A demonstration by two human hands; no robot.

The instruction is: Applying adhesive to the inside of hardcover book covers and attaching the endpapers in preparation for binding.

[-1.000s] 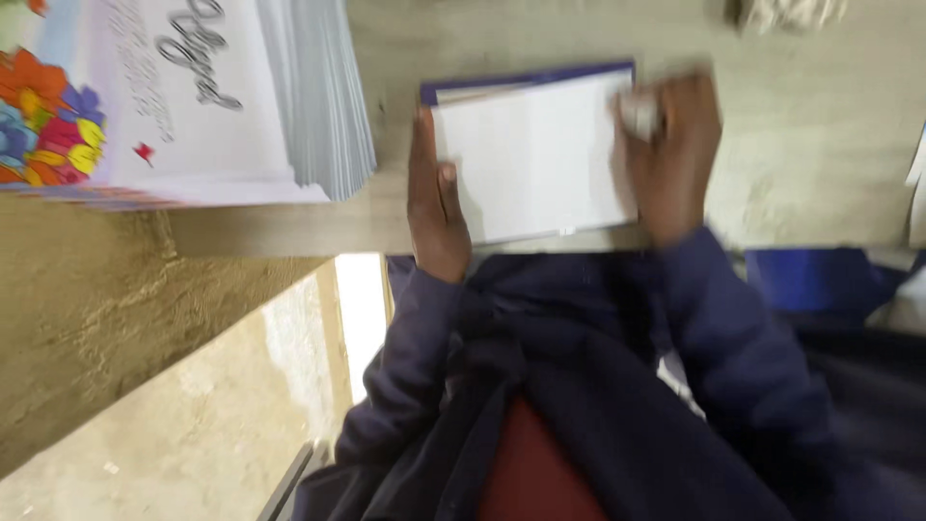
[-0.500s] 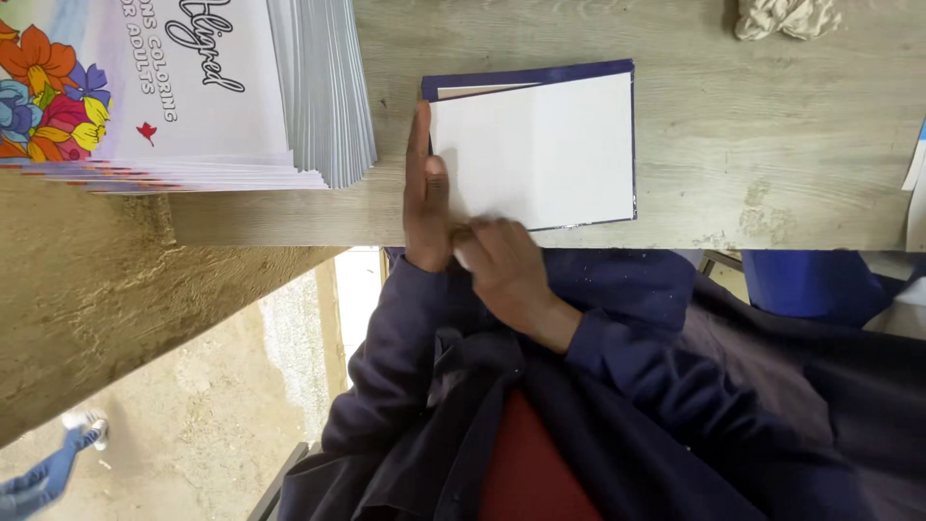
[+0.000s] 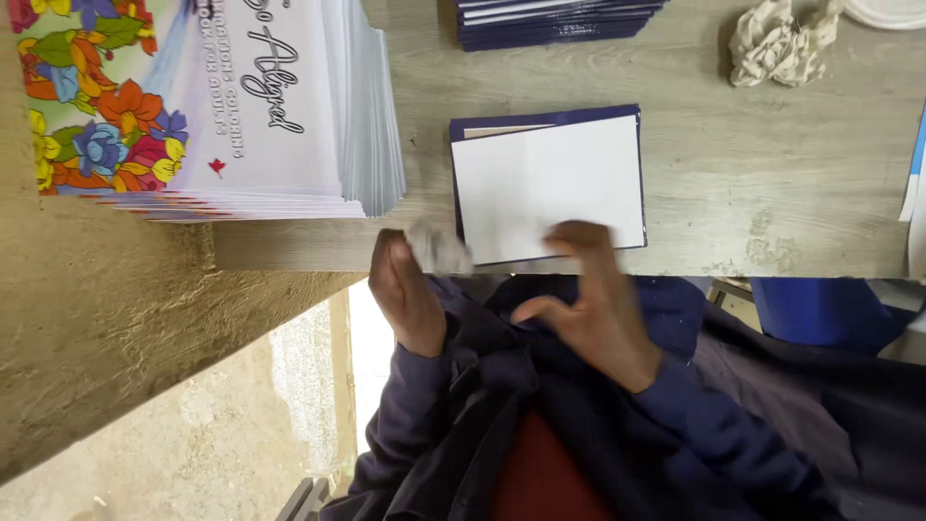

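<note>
Two bare hands work at the near edge of the wooden worktop [image 3: 772,193]. At far left sits a tall stack of flower-printed covers [image 3: 203,106], its lower edge overhanging the worktop; a bump from your elbow could tip those sheets to the floor. Your left hand [image 3: 405,294] is closed around a small crumpled white cloth [image 3: 436,249], held just off the left corner of the book. At centre lies the dark blue cover with a white sheet [image 3: 548,185] laid on it, flat, its near edge at the rim of the worktop. Your right hand [image 3: 588,299] hovers open over that near edge, fingers spread, gripping nothing, though motion blur hides whether it touches the paper. A hurried swipe could skew the sheet or push the cover off the edge. Farther back rests a pile of blue covers [image 3: 555,19], and a wadded rag [image 3: 776,43] lies at right.
</note>
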